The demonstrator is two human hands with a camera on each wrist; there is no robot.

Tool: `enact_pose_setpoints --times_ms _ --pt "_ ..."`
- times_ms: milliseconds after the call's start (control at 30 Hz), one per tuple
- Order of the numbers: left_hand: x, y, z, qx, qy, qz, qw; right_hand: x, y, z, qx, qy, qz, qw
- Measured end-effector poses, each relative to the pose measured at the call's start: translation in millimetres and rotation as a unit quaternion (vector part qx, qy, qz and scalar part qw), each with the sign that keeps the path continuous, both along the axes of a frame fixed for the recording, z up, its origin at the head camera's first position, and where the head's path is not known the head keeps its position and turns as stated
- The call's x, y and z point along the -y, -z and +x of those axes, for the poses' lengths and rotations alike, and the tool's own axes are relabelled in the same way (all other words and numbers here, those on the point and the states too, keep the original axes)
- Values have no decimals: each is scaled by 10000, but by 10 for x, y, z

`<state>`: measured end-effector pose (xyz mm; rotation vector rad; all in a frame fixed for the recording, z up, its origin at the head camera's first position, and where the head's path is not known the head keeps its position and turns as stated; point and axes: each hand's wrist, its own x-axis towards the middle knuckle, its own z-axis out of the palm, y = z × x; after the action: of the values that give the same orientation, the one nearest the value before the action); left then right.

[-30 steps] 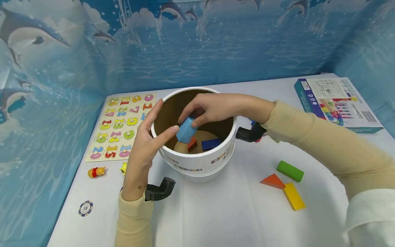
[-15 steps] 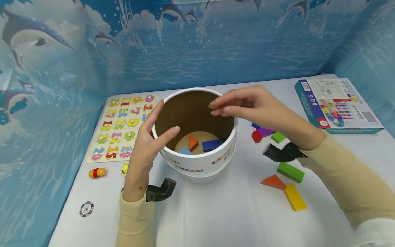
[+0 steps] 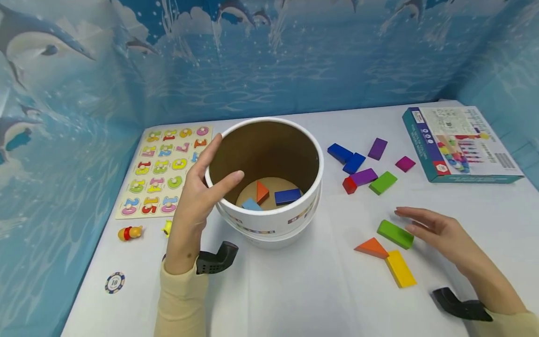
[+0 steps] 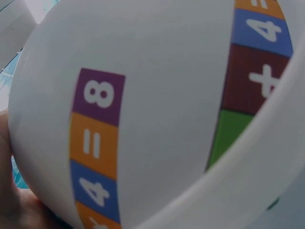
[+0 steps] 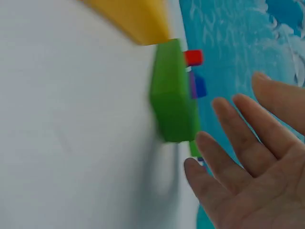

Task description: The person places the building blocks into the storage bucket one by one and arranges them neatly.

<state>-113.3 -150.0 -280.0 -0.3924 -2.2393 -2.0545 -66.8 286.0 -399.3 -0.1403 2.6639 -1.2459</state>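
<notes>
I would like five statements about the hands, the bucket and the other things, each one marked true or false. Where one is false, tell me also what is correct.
1. The left hand touches the white bucket. True.

2. The right hand holds the white bucket. False: it holds nothing and is next to a green block.

3. Inside the white bucket one sees a light blue block, an orange block and a dark blue block. True.

4. All the blocks lie in the white bucket. False: a yellow block, for example, lies on the table.

5. In the head view, the round chip lies to the left of the white bucket. True.
</notes>
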Motion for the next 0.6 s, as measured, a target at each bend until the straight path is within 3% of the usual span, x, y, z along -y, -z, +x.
enact_pose_setpoints --times_ms 200,433,600 --pt "3 -11 -12 44 28 110 9999 49 177 94 54 -388 555 9977" --pt "3 -17 -15 64 84 198 9997 184 273 -3 -316 -411 472 9975" --pt "6 -4 -13 60 15 128 9999 212 241 -79 -663 -543 699 9939"
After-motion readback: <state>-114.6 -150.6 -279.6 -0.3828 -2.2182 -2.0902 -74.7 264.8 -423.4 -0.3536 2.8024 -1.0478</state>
